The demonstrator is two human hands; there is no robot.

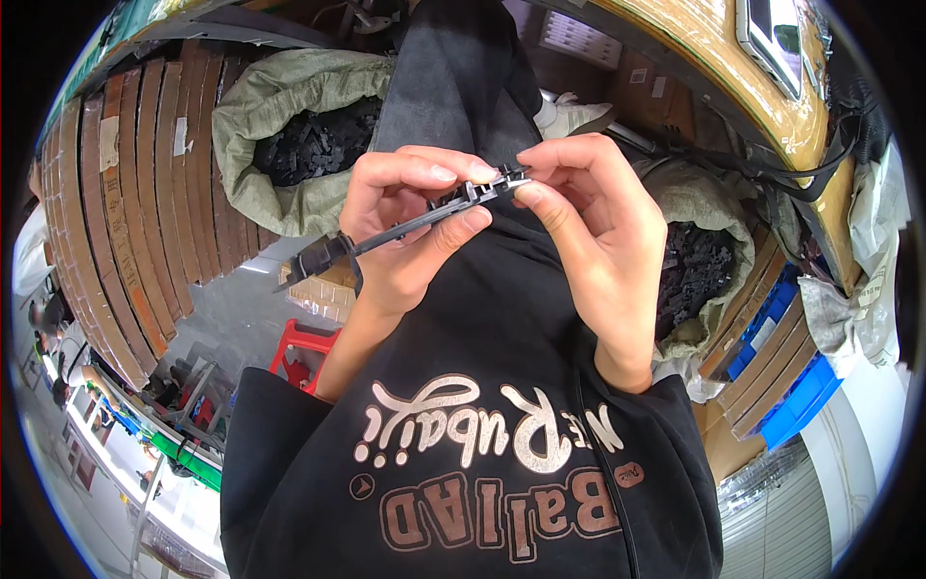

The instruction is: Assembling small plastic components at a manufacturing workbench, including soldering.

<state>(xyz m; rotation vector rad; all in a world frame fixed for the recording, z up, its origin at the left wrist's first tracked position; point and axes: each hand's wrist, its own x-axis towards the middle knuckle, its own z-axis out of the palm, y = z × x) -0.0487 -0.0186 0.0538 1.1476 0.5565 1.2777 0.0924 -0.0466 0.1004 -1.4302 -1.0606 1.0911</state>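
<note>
A long, thin black plastic part [394, 233] is held up in front of my chest, slanting from lower left to upper right. Its lower left end is wider, and small clip-like pieces stand along its upper right end. My left hand [410, 222] is closed round its middle, thumb below and fingers above. At the upper right end, my right hand [603, 217] pinches the tip between thumb and index finger. Whether a separate small piece sits in that pinch, I cannot tell. Both hands nearly meet there.
To the left, a woven sack [236, 130] holds many small black pieces, beside stacked brown cardboard [121, 222]. Another sack [728, 227] of black pieces stands right, near blue crates [801, 400]. A wooden table [675, 24] edges the upper right. A red stool [313, 338] is lower left.
</note>
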